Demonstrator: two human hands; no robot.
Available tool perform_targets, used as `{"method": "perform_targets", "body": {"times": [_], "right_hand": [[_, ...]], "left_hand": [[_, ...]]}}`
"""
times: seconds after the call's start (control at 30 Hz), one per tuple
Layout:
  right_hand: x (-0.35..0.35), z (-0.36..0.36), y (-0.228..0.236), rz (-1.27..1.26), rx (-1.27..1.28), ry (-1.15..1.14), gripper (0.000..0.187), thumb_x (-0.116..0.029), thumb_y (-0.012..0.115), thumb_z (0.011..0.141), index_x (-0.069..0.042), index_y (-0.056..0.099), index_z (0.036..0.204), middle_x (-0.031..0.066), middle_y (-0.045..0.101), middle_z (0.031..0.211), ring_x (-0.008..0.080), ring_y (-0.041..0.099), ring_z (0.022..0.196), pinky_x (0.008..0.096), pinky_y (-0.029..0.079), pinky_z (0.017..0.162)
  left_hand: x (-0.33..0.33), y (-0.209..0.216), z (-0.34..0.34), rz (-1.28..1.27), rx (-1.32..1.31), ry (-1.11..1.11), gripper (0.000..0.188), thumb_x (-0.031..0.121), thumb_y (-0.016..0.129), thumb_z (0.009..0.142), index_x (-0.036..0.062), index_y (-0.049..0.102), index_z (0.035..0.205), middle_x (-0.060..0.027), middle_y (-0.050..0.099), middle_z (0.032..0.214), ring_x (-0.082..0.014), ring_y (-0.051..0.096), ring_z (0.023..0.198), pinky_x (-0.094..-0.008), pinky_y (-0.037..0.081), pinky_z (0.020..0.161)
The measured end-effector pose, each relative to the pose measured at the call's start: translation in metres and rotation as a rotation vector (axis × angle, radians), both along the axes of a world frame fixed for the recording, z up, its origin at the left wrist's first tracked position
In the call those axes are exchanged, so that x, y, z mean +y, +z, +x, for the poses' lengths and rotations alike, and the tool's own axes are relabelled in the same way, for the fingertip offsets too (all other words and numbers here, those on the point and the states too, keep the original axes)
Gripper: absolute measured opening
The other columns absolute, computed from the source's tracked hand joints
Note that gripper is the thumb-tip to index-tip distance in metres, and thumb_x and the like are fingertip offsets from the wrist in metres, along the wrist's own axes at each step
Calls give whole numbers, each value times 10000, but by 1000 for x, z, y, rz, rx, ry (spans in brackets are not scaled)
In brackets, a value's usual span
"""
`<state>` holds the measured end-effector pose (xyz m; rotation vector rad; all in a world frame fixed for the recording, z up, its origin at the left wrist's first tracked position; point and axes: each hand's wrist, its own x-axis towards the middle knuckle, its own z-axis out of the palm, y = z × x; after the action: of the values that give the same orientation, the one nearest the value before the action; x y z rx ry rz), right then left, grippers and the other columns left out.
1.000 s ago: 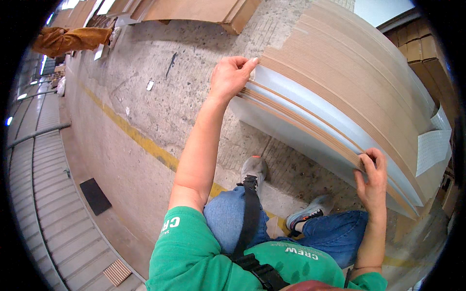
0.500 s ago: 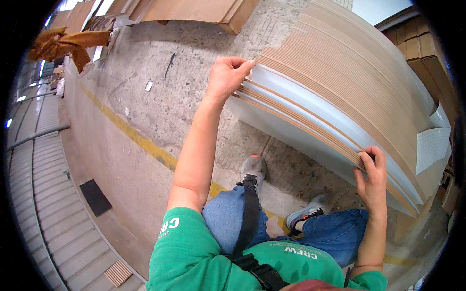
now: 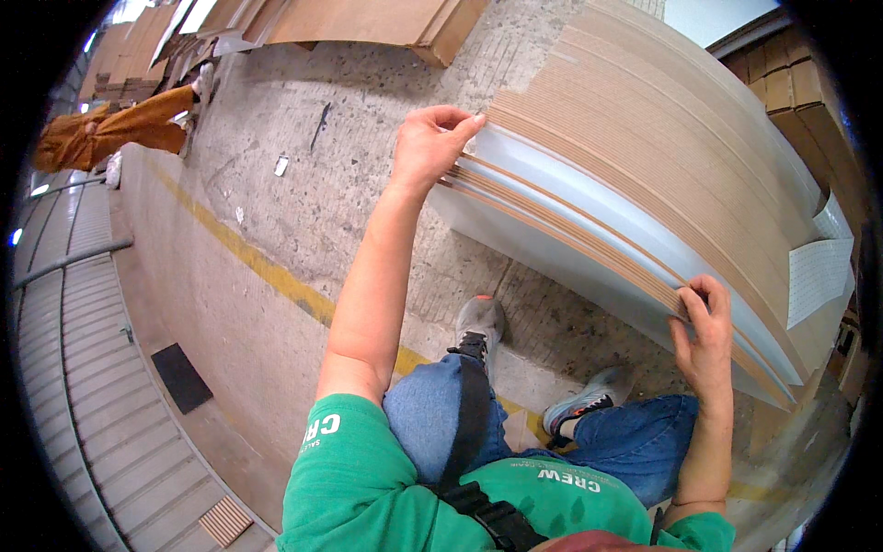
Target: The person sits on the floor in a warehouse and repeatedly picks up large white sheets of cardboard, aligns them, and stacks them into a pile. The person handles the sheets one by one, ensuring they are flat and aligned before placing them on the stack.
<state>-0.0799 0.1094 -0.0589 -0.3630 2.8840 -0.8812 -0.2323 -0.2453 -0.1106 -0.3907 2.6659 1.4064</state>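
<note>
A thick row of thin brown boards (image 3: pixel 644 138) stands on edge at the right, tightly packed. Several white-faced boards (image 3: pixel 543 253) at its near side lean a little apart from the rest, and a white face shows in the gap. My left hand (image 3: pixel 428 147) is closed at the far left corner of these boards, thumb and fingers pinching their edge. Further right, along the top edges, my right hand (image 3: pixel 705 336) is closed on the same boards, fingers over the edge and thumb on the near face. How many boards each hand grips is hidden.
White sheets (image 3: pixel 819 281) lie on the row's right end, beside stacked cardboard boxes (image 3: pixel 796 106). Large brown cardboard (image 3: pixel 368 20) lies at the back. A person in orange-brown clothes (image 3: pixel 120 133) is at the far left. A yellow line (image 3: pixel 267 267) crosses the concrete floor, near my shoes (image 3: pixel 480 322).
The person at the far left has shifted, and their legs and a shoe now show more. My hands and the boards have stayed almost still.
</note>
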Motion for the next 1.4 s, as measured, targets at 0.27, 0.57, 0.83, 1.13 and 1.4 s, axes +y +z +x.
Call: {"method": "perform_targets", "body": {"times": [0.27, 0.57, 0.83, 1.13, 1.4], "right_hand": [[0, 1, 0, -6, -10, -10, 413, 85, 636, 583, -14, 527, 970, 136, 474, 1032, 313, 483, 966, 378, 421, 828], [1, 0, -1, -4, 8, -1, 410, 80, 640, 580, -8, 532, 965, 138, 473, 1019, 312, 484, 941, 379, 423, 802], [1, 0, 0, -20, 11, -6, 401, 75, 640, 572, -5, 538, 951, 135, 479, 1009, 311, 480, 938, 380, 416, 809], [1, -3, 6, 91, 104, 43, 387, 63, 649, 556, -25, 553, 920, 121, 484, 1028, 345, 440, 1086, 437, 375, 919], [0, -7, 7, 51, 85, 48, 394, 66, 645, 543, -10, 544, 916, 120, 486, 1005, 337, 446, 1044, 426, 386, 884]], "left_hand": [[1, 6, -2, 77, -31, 19, 254, 268, 700, 700, 49, 695, 828, -51, 655, 703, -109, 579, 638, -261, 461, 610], [4, 10, -4, 128, -35, 40, 181, 185, 697, 685, 32, 689, 782, -28, 623, 650, -89, 540, 562, -240, 434, 547], [6, 20, 0, 238, -75, 54, 157, 157, 703, 680, 40, 680, 783, 1, 573, 586, -63, 495, 496, -209, 325, 457], [-6, 16, 3, 223, -40, -68, 153, 205, 630, 737, 60, 628, 689, -1, 564, 603, -79, 494, 555, -225, 367, 550], [8, 7, -6, -98, -74, -16, 335, 369, 646, 762, 36, 653, 796, -30, 601, 639, -105, 550, 594, -272, 442, 570]]}}
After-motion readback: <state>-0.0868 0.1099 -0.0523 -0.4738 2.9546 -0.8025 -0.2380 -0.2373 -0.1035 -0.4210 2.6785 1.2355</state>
